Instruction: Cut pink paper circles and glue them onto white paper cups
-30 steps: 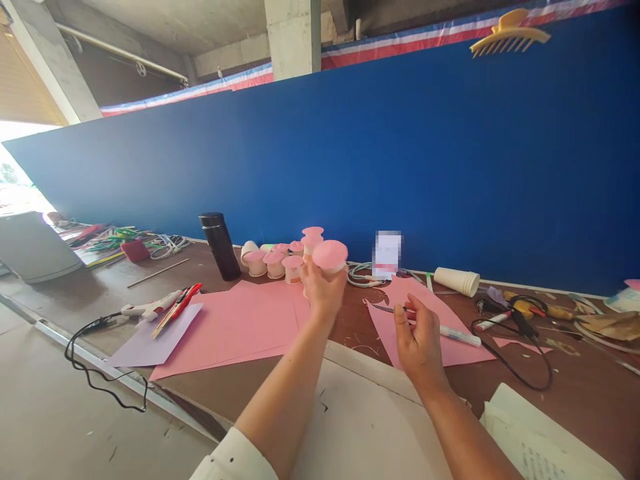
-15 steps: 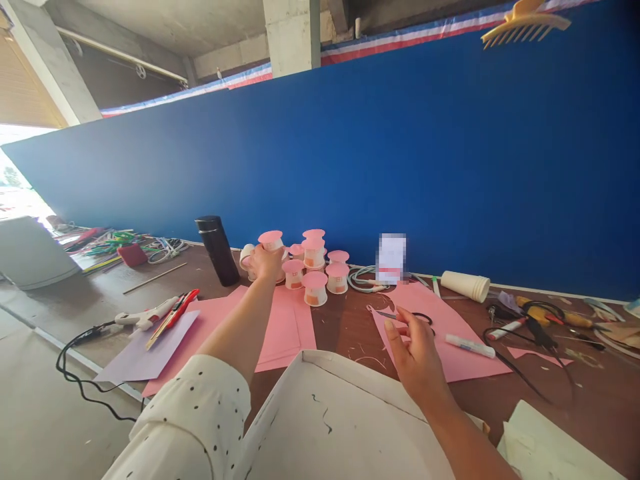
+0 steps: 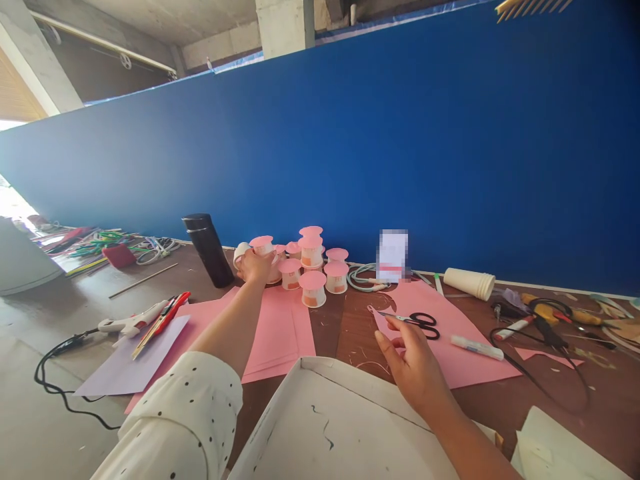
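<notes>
My left hand (image 3: 255, 265) reaches into a cluster of white paper cups with pink paper discs on top. Its fingers curl around a disc-topped paper cup (image 3: 261, 243) at the left of the cluster; the fingertips are partly hidden. Beside it a white cup (image 3: 241, 251) lies tipped over. Another topped cup (image 3: 313, 288) stands at the cluster's front. My right hand (image 3: 415, 357) hovers with thumb and fingers apart and nothing in it. Just beyond its fingertips, black-handled scissors (image 3: 425, 325) lie on a cut pink sheet (image 3: 460, 370).
A white board tray (image 3: 345, 427) sits close before me. Leftward are a black flask (image 3: 209, 250), glue gun (image 3: 133, 321), red cutter (image 3: 167, 317) and lilac paper (image 3: 135, 373). Stacked cups (image 3: 469, 284), a marker (image 3: 477, 347) and cables lie rightward. A blue panel (image 3: 375, 140) rises behind.
My left hand and the disc-topped cup have shifted slightly left and down. My right hand has moved a little downward, showing more of the scissors. The view has tilted slightly.
</notes>
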`<state>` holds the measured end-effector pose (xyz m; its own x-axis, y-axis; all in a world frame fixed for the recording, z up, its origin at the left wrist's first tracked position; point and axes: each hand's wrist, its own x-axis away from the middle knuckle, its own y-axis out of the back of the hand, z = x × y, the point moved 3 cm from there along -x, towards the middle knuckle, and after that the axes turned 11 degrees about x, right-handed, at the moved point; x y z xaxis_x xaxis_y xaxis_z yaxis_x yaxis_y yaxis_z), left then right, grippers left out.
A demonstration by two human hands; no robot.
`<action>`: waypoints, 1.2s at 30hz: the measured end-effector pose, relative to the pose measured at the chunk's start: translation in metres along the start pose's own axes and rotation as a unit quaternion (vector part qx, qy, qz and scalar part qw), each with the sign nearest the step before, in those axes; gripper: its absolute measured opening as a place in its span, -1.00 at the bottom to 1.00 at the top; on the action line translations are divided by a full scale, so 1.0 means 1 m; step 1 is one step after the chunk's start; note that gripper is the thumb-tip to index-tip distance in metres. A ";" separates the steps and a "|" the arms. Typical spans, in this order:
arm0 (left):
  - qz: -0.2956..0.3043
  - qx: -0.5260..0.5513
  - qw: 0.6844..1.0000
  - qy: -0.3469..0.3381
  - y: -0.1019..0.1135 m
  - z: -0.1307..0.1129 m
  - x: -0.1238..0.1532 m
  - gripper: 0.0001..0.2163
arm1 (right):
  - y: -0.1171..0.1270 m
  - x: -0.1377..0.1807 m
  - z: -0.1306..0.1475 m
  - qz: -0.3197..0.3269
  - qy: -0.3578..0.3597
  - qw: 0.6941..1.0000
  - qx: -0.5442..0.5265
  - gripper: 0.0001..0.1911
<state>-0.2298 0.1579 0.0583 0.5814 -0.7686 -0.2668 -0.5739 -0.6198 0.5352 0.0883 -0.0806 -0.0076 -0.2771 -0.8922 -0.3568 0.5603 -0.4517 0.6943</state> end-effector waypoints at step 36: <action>0.011 -0.030 0.998 -0.054 -0.023 -0.027 -0.022 -0.56 | -0.006 0.002 -0.009 0.089 -0.059 0.994 0.030 -0.50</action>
<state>-0.2143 0.1935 0.0732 0.5013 -0.7968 -0.3374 -0.5490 -0.5942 0.5878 0.0913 -0.0801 -0.0183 -0.2698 -0.9509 -0.1515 0.5625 -0.2833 0.7767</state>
